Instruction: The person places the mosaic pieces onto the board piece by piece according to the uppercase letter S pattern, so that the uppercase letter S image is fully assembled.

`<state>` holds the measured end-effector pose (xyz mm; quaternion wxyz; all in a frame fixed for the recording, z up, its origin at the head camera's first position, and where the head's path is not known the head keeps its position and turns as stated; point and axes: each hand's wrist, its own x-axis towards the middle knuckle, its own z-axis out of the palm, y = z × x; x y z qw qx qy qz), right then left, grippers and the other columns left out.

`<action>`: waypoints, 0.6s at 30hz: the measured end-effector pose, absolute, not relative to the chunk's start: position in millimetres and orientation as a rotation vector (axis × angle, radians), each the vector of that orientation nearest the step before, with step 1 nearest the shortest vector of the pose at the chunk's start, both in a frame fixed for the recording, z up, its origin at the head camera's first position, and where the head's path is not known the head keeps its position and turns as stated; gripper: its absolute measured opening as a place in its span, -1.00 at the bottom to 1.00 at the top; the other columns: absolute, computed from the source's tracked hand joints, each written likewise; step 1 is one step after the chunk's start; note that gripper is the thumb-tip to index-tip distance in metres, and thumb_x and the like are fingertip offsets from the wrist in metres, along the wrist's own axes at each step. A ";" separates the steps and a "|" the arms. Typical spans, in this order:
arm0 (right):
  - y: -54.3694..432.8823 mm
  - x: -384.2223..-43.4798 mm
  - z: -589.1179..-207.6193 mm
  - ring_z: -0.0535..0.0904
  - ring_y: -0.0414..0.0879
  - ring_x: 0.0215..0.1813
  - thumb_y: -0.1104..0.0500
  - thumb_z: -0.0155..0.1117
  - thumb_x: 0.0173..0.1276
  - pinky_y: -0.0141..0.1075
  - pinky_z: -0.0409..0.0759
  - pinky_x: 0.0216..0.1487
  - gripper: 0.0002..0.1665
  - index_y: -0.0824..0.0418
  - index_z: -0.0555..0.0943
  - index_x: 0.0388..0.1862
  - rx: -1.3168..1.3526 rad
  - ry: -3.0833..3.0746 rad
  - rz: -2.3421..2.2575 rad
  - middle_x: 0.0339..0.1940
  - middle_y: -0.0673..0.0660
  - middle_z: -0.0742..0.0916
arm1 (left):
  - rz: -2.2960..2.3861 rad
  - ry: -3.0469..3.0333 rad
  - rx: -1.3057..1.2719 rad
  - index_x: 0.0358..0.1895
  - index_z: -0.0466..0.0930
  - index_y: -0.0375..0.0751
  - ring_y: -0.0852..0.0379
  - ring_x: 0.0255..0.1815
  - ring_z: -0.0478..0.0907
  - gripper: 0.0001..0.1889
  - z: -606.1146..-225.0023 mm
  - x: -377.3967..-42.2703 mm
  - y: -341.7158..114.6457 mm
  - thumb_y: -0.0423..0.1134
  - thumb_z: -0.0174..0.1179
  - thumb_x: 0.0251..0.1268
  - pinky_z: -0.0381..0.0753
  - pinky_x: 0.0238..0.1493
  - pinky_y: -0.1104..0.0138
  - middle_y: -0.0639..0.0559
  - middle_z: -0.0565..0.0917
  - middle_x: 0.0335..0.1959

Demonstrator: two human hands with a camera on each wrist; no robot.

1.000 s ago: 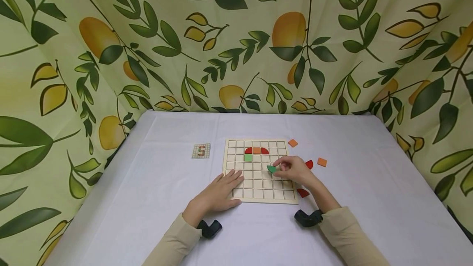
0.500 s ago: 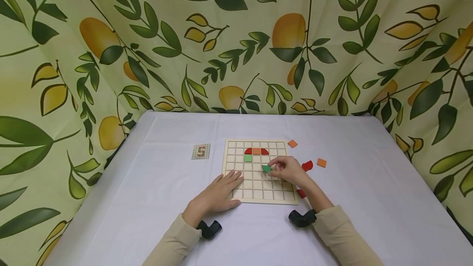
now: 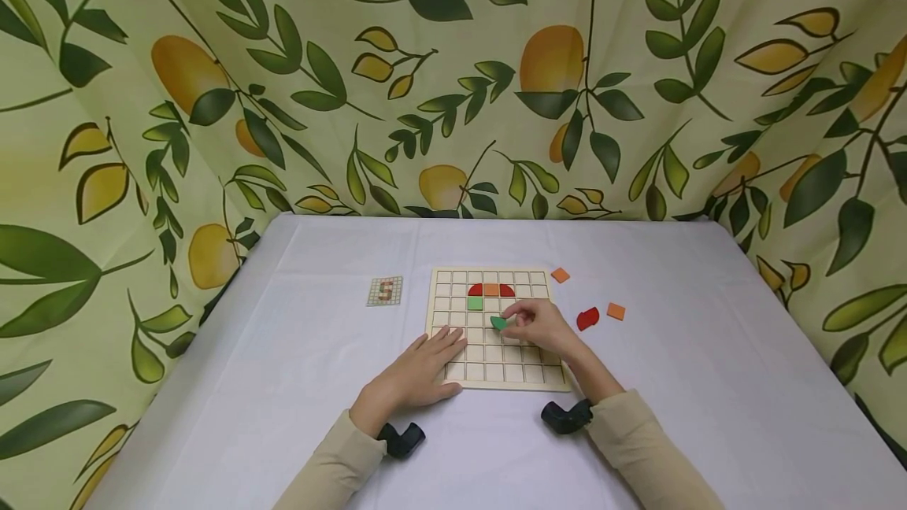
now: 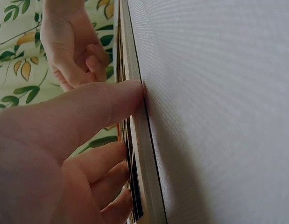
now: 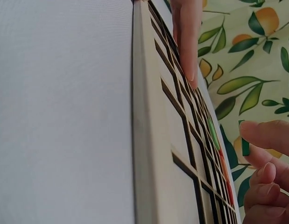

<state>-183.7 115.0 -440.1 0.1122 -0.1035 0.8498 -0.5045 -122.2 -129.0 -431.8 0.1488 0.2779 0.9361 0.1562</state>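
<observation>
pale yellow-green fabric (image 3: 468, 46) hangs like a curtain on 3 sides of the tabletop (image 3: 680, 274): behind its far edge, to its left and to its right. large orange-yellow fruits (image 3: 553, 57) and green leaves (image 3: 442, 2) are printed all over it, and soft vertical folds run through it. a white cloth (image 3: 234, 384), faintly creased, covers the tabletop. the light on the tabletop is soft and fairly even, with darker shade along its left and right edges.

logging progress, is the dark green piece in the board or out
Out: the right hand pinches the dark green piece above the board.
</observation>
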 end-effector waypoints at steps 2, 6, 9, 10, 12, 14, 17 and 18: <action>112.9 -184.1 -441.9 0.30 -0.22 -0.54 0.31 0.44 0.08 -0.50 0.27 -0.55 -0.70 0.42 0.65 -0.20 -0.318 2.491 -1.493 -0.64 -0.04 0.42 | 0.448 2.692 0.803 0.48 0.16 -0.14 -0.05 0.62 0.00 -0.29 -432.0 -122.1 -129.3 -0.03 0.14 0.31 0.07 0.57 -0.06 -0.03 0.14 0.57; 108.9 -185.4 -444.4 0.30 -0.24 -0.54 0.31 0.45 0.07 -0.50 0.27 -0.56 -0.69 0.43 0.66 -0.19 -0.328 2.490 -1.509 -0.65 -0.05 0.43 | 0.449 2.694 0.807 0.48 0.16 -0.14 -0.05 0.62 0.00 -0.29 -432.8 -122.2 -129.5 -0.03 0.14 0.32 0.07 0.57 -0.06 -0.03 0.14 0.57; 105.8 -186.3 -445.7 0.31 -0.24 -0.54 0.31 0.46 0.07 -0.50 0.28 -0.55 -0.69 0.41 0.67 -0.19 -0.302 2.494 -1.506 -0.66 -0.06 0.43 | 0.450 2.694 0.807 0.48 0.16 -0.14 -0.05 0.62 0.01 -0.29 -432.8 -122.1 -129.5 -0.04 0.14 0.31 0.07 0.57 -0.05 -0.03 0.14 0.57; 104.6 -186.6 -446.1 0.30 -0.24 -0.54 0.30 0.46 0.07 -0.49 0.27 -0.55 -0.70 0.40 0.67 -0.19 -0.293 2.501 -1.497 -0.66 -0.06 0.42 | 0.452 2.693 0.806 0.48 0.16 -0.14 -0.05 0.62 0.00 -0.29 -432.8 -122.2 -129.5 -0.03 0.14 0.32 0.06 0.57 -0.05 -0.03 0.14 0.57; 102.5 -187.1 -446.5 0.30 -0.23 -0.54 0.30 0.46 0.07 -0.49 0.26 -0.54 -0.71 0.38 0.68 -0.20 -0.285 2.518 -1.481 -0.66 -0.06 0.42 | 0.451 2.692 0.804 0.48 0.16 -0.14 -0.05 0.62 0.00 -0.29 -432.5 -122.2 -129.5 -0.03 0.14 0.32 0.06 0.57 -0.05 -0.03 0.14 0.57; 100.0 -187.4 -446.2 0.30 -0.22 -0.53 0.29 0.47 0.07 -0.48 0.25 -0.54 -0.72 0.36 0.69 -0.21 -0.269 2.529 -1.473 -0.66 -0.05 0.42 | 0.452 2.691 0.802 0.49 0.16 -0.14 -0.06 0.62 -0.01 -0.29 -432.4 -122.3 -129.5 -0.03 0.14 0.32 0.06 0.58 -0.05 -0.03 0.14 0.57; 96.9 -188.1 -445.5 0.31 -0.19 -0.51 0.28 0.48 0.06 -0.48 0.24 -0.53 -0.72 0.33 0.70 -0.22 -0.254 2.538 -1.459 -0.65 -0.04 0.42 | 0.445 2.690 0.802 0.49 0.15 -0.13 -0.06 0.63 -0.02 -0.29 -432.2 -122.4 -129.5 -0.02 0.13 0.33 0.05 0.58 -0.06 -0.03 0.13 0.58; 95.9 -188.3 -445.4 0.32 -0.19 -0.51 0.28 0.48 0.06 -0.48 0.24 -0.53 -0.73 0.33 0.70 -0.22 -0.249 2.541 -1.456 -0.65 -0.04 0.43 | 0.442 2.690 0.802 0.49 0.15 -0.13 -0.06 0.63 -0.02 -0.29 -432.4 -122.5 -129.6 -0.01 0.13 0.33 0.05 0.58 -0.06 -0.03 0.13 0.58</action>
